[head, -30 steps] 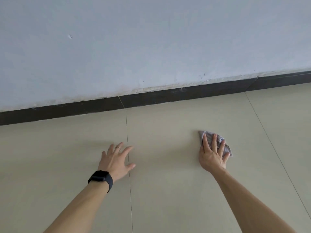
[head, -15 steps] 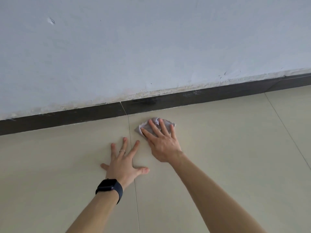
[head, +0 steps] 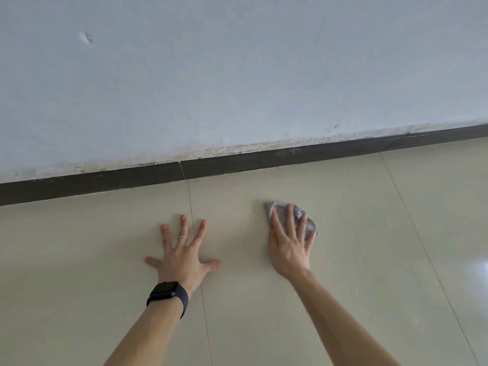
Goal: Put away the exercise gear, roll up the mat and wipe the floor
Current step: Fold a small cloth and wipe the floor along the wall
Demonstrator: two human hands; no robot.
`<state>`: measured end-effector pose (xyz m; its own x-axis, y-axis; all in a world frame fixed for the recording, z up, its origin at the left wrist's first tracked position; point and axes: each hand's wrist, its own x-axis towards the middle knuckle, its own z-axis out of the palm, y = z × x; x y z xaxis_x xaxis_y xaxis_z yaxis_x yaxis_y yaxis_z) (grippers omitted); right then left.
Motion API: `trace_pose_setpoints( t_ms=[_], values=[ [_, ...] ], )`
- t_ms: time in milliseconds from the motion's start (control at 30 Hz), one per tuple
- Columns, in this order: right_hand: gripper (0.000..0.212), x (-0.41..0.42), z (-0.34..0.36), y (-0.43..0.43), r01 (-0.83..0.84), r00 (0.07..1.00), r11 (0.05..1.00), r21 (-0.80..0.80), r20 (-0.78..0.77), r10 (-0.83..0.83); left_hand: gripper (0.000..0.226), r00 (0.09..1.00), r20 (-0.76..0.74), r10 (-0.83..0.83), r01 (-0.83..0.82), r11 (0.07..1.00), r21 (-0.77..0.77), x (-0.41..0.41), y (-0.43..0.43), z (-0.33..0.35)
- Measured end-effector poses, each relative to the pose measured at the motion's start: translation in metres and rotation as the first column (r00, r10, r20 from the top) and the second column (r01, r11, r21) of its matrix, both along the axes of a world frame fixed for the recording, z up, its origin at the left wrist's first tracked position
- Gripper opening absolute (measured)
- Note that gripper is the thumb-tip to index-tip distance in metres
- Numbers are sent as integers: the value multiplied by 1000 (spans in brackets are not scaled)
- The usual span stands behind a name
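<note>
A small grey cloth (head: pixel 308 220) lies crumpled on the beige tiled floor (head: pixel 369 233), a short way in front of the wall. My right hand (head: pixel 289 241) presses flat on the cloth, fingers spread over it, so most of the cloth is hidden. My left hand (head: pixel 183 256) rests flat on the floor to the left, fingers splayed across a tile seam, holding nothing. It wears a ring and a black watch (head: pixel 169 295) on the wrist. No mat or exercise gear is in view.
A dark skirting board (head: pixel 264 161) runs along the foot of a pale grey wall (head: pixel 237 75) just beyond both hands. Tile seams cross the floor. A bright reflection shows on the tile at the far right.
My right hand slid the cloth left to beside my left hand, then back to the right. My left hand stayed planted on the floor.
</note>
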<state>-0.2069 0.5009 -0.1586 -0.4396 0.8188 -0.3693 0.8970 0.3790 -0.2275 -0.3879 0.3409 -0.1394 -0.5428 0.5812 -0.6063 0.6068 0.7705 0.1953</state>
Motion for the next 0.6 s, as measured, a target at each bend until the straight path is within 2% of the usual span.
trace_pose_setpoints(
  t_ms=[67, 100, 167, 233, 300, 333, 367, 433, 467, 533, 600],
  values=[
    [59, -6, 3, -67, -316, 949, 948, -35, -35, 314, 102, 1000, 5, -7, 7, 1000, -10, -1, 1, 2],
    [58, -4, 7, -86, -407, 913, 912, -52, -60, 404, 102, 1000, 12, -8, 9, 1000, -12, 0, 2, 2],
    [56, 5, 11, -80, -468, 883, 883, -41, -65, 465, 102, 1000, 11, -5, 5, 1000, 2, 1, 1, 1],
    [54, 19, 5, -41, -343, 939, 939, -13, -17, 342, 103, 1000, 13, -14, 14, 1000, -3, -1, 1, 2],
    [53, 44, 8, 3, 1, 998, 999, -46, 58, 1, 104, 1000, 14, -28, 28, 1000, -13, -2, 0, -1],
    [53, 57, 11, 16, 151, 985, 986, -72, 94, -144, 104, 999, 11, -36, 37, 999, -20, -2, 1, -1],
    [55, 66, 15, 19, 245, 965, 964, -105, 126, -231, 104, 999, 12, -42, 42, 999, -31, -3, 2, -1],
    [58, 75, 19, -7, 267, 956, 956, -125, 157, -247, 105, 999, 22, -44, 45, 998, -39, -1, 2, 2],
    [59, 74, 20, -33, 211, 971, 970, -121, 142, -193, 105, 999, 24, -37, 38, 998, -41, 0, 2, 3],
    [61, 73, 24, -88, -31, 997, 989, -143, 68, 41, 104, 999, 35, -30, 32, 998, -50, 0, 3, 7],
    [66, 83, 26, -129, -315, 948, 938, -143, 7, 320, 104, 999, 31, -33, 34, 998, -47, -3, 1, 9]
  ],
)
